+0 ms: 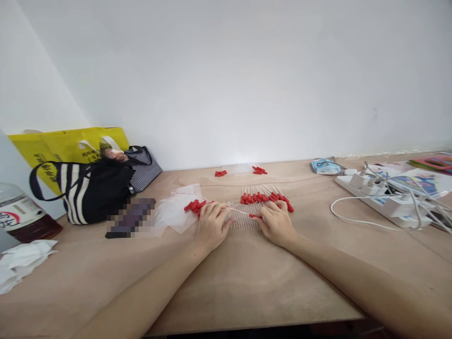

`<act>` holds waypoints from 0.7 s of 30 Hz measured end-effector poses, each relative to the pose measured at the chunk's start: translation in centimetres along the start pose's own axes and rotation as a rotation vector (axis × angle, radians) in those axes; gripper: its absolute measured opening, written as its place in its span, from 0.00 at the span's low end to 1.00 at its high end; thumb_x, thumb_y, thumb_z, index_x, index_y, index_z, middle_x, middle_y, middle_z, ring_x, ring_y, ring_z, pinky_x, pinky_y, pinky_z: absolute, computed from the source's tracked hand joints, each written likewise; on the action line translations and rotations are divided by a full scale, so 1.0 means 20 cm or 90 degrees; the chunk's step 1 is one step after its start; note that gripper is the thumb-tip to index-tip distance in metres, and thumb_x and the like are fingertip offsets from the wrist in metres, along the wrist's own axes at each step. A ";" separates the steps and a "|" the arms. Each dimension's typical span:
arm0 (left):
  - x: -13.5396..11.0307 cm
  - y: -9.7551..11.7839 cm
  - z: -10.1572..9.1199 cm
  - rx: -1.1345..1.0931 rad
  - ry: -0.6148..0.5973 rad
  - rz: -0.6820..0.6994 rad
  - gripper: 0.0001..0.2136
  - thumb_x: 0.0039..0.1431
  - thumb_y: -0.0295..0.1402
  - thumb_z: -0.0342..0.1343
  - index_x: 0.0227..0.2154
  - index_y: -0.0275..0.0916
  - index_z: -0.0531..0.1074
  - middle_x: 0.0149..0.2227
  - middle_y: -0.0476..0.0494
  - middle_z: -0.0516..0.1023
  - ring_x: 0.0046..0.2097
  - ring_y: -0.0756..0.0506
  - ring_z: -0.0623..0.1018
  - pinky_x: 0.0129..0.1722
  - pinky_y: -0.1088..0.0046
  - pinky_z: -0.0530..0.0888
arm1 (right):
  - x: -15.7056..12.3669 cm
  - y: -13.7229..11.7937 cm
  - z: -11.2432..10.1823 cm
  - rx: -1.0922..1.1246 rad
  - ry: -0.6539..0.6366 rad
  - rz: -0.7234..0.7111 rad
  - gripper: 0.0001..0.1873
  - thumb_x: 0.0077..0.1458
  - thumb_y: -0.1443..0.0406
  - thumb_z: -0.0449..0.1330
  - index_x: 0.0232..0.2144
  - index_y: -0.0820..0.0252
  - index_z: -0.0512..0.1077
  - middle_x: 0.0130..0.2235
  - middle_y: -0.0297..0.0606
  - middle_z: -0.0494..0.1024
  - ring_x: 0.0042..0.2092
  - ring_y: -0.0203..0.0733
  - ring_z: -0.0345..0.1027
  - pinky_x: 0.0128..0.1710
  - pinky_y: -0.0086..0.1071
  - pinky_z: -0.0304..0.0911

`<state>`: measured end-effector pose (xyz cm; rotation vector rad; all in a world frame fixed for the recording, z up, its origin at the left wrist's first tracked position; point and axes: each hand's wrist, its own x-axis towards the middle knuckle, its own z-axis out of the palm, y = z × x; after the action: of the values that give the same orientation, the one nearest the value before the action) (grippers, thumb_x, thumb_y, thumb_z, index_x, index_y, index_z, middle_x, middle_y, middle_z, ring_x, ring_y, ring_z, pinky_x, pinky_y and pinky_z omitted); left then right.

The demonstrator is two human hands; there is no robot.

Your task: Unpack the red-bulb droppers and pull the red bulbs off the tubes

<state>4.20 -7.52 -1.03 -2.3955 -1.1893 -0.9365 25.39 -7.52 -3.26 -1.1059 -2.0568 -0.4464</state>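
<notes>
Between my two hands lies a thin clear dropper tube [240,211] with a red rubber bulb [254,216] at its right end. My left hand [212,225] pinches the tube near its left part, and my right hand [277,222] is closed on the red end. Below and between the hands a row of clear tubes [243,222] lies on the table. Beyond them sits a row of droppers with red bulbs [259,197], tubes pointing away from me. Loose red bulbs [194,205] are piled just left of my left hand.
Clear plastic bags [178,212] and a blurred dark phone-like object [130,219] lie left. Farther left are a black bag [95,193], a bottle [28,216] and tissues [24,261]. More red pieces [259,170] lie near the wall. A power strip [381,200] with cables stands right.
</notes>
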 end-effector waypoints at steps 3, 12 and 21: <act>-0.01 0.02 0.01 0.026 0.039 -0.050 0.11 0.53 0.41 0.50 0.27 0.38 0.66 0.31 0.44 0.72 0.39 0.43 0.69 0.41 0.64 0.62 | 0.01 0.00 0.01 -0.005 -0.003 0.005 0.10 0.54 0.63 0.51 0.23 0.60 0.64 0.23 0.33 0.72 0.31 0.36 0.59 0.40 0.36 0.43; 0.02 0.04 0.02 0.051 -0.008 0.108 0.07 0.56 0.32 0.49 0.33 0.46 0.72 0.34 0.48 0.76 0.40 0.45 0.70 0.49 0.58 0.56 | 0.02 -0.03 0.00 0.002 -0.017 -0.073 0.11 0.54 0.64 0.50 0.22 0.60 0.66 0.23 0.33 0.71 0.32 0.37 0.59 0.42 0.37 0.44; 0.04 0.03 0.05 0.047 -0.020 0.166 0.11 0.58 0.32 0.45 0.27 0.40 0.72 0.24 0.50 0.76 0.33 0.50 0.73 0.52 0.59 0.57 | 0.02 -0.03 -0.01 -0.001 -0.018 -0.095 0.09 0.53 0.61 0.52 0.28 0.53 0.72 0.27 0.33 0.72 0.35 0.37 0.57 0.45 0.41 0.40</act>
<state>5.53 -6.94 -1.22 -2.4380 -0.8757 -0.7620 24.86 -7.73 -2.71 -0.9686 -2.1725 -0.5081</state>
